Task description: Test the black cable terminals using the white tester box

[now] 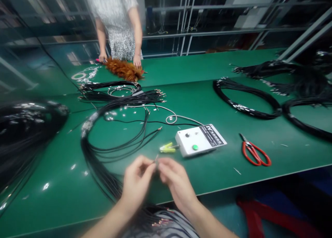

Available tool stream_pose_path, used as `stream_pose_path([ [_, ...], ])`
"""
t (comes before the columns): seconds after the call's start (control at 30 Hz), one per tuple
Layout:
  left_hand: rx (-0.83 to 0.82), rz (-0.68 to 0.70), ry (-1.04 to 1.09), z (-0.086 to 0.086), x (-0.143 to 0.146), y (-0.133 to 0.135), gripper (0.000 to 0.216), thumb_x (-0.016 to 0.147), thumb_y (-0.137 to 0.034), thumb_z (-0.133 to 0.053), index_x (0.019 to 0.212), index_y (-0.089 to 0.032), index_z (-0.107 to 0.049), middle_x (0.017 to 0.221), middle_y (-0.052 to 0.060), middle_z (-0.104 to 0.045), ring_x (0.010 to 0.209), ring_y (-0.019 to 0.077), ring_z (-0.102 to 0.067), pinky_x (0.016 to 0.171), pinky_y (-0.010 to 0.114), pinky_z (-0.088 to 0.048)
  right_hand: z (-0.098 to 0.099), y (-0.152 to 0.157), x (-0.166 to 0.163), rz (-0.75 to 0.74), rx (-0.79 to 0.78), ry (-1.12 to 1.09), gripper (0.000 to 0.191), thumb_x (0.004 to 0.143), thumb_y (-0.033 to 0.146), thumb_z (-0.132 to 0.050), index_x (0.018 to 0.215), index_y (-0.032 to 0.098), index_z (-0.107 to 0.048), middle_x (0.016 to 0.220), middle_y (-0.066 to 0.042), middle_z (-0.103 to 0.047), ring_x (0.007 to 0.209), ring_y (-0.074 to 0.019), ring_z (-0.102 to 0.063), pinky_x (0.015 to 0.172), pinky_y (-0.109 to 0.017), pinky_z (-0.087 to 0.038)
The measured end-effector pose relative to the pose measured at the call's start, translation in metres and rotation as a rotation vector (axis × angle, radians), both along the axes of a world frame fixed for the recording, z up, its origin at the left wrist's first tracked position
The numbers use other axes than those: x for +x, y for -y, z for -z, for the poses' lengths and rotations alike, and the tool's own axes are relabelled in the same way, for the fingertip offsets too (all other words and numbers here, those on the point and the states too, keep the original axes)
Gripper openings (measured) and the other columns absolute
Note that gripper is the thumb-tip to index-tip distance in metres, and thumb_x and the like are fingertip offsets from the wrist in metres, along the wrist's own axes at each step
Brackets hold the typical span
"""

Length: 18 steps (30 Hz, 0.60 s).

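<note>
- A dark heap of cables (26, 127) lies far left of the white box (199, 140), at the edge of the green desk (207, 175); it is too blurred to make out more.
- A bundle of black cables (103, 151) loops on the desk left of the box. Its metal-tipped ends fan out behind and to the left of the box.
- Far behind the box and to its left, another person (118, 27) stands across the desk with both hands resting by a brown feather duster (124, 69).
- The left hand (136, 184) is in front of the box and to its left, fingers pinched narrow on a thin wire end (156, 159).
- The wire end sticks up between the two hands, raised off the desk, in front of the box and to its left.
- The right hand (176, 182) is just in front of the box, its fingertips closed on the same wire end and meeting the left hand's; both hands are blurred.
- A yellow-green clip (168, 148) lies touching the box's left side.
- Red scissors (255, 154) lie shut on the desk right of the box.
- A black cable coil (246, 98) lies behind the box to its right, and a second coil (306, 117) lies further right.
</note>
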State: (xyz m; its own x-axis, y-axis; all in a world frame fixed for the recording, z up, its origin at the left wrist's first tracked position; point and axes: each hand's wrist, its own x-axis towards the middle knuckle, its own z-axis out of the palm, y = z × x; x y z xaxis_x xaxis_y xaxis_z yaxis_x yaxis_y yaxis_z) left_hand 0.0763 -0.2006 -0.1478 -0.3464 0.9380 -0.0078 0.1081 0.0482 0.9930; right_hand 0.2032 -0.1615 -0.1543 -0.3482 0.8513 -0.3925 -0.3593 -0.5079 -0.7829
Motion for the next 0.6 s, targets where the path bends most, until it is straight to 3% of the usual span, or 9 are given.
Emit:
stream_pose_path([
  [0.17, -0.005, 0.022, -0.002, -0.001, 0.000, 0.001, 0.014, 0.086, -0.025, -0.066, 0.075, -0.016, -0.063, 0.067, -0.001, -0.061, 0.062, 0.0119, -0.056, 0.057, 0.021, -0.044, -0.004, -0.009, -0.003, -0.005, -0.032, -0.077, 0.031, 0.069, 0.040, -0.084, 0.086, 0.016, -0.074, 0.073, 0.000, -0.062, 0.055, -0.0071, -0.045, 0.053, -0.023, -0.032],
  [0.33, -0.029, 0.030, 0.057, 0.002, -0.002, 0.001, 0.017, 0.086, -0.027, -0.066, 0.075, -0.016, -0.062, 0.067, -0.001, -0.060, 0.060, 0.0108, -0.053, 0.057, 0.021, -0.044, 0.001, -0.006, -0.009, -0.023, -0.052, -0.098, 0.027, 0.068, 0.036, -0.085, 0.076, 0.015, -0.070, 0.059, 0.005, -0.052, 0.054, -0.0068, -0.039, 0.053, -0.021, -0.030],
  [0.43, -0.050, 0.055, 0.139, 0.004, -0.005, 0.002, 0.019, 0.086, -0.030, -0.067, 0.075, -0.015, -0.060, 0.065, -0.002, -0.058, 0.059, 0.0099, -0.051, 0.056, 0.020, -0.043, 0.002, 0.000, -0.012, -0.014, 0.021, -0.055, 0.026, 0.074, 0.038, -0.080, 0.074, 0.016, -0.067, 0.054, 0.006, -0.049, 0.052, -0.0074, -0.039, 0.053, -0.022, -0.030],
  [0.6, -0.058, 0.194, 0.219, -0.003, -0.010, 0.002, 0.020, 0.090, -0.032, -0.063, 0.104, -0.017, -0.063, 0.083, 0.002, -0.061, 0.061, 0.0091, -0.052, 0.056, 0.019, -0.043, 0.001, 0.000, -0.010, -0.052, 0.176, 0.052, 0.024, 0.079, 0.039, -0.076, 0.076, 0.017, -0.067, 0.054, 0.005, -0.052, 0.051, -0.0084, -0.044, 0.054, -0.023, -0.034],
])
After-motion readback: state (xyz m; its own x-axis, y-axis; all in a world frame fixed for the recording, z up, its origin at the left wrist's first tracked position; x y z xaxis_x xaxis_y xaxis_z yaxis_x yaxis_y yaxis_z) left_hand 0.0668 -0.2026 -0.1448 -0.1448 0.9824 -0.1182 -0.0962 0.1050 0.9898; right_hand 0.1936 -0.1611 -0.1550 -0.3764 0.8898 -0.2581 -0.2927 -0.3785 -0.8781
